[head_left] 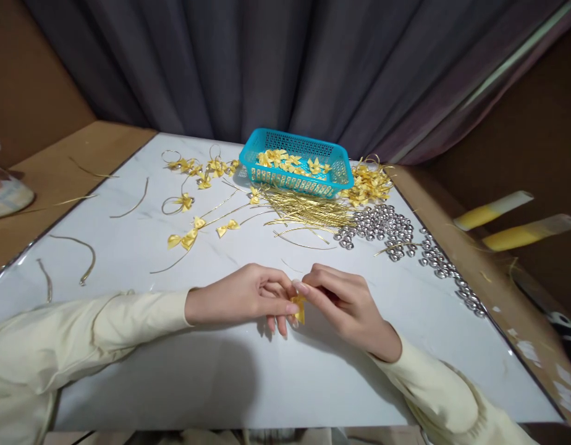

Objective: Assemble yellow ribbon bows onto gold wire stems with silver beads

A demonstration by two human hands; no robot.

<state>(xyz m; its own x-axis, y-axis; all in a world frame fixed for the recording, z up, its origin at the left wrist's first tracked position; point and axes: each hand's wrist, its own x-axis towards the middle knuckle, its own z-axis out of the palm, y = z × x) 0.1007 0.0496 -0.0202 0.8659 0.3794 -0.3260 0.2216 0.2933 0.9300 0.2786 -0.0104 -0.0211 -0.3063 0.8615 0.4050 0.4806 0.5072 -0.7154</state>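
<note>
the fingertips of both hands meet over the white table (pixel 174 383), pinching 1 small yellow bow (pixel 298 307) between them; the left hand (pixel 241 296) closes on it from one side with thumb and forefinger, the other fingers curled down to the tabletop, and the right hand (pixel 345 303) grips it from the other side, fingers bent over the top. whether a gold string is also held there cannot be told. both wrists wear pale cream sleeves (pixel 95 327). just beyond the fingers lies a loose gold string (pixel 304 242), and past it a heap of gold strings (pixel 308 213). further from the right hand's fingers sits a pile of silver bells (pixel 382 227), trailing toward the table edge. beyond the left hand's fingers lie several finished bows (pixel 186 238) on strings. farthest off stands a blue basket (pixel 295 179) holding more bows, with a yellow bow pile (pixel 369 184) just beside it.
</note>
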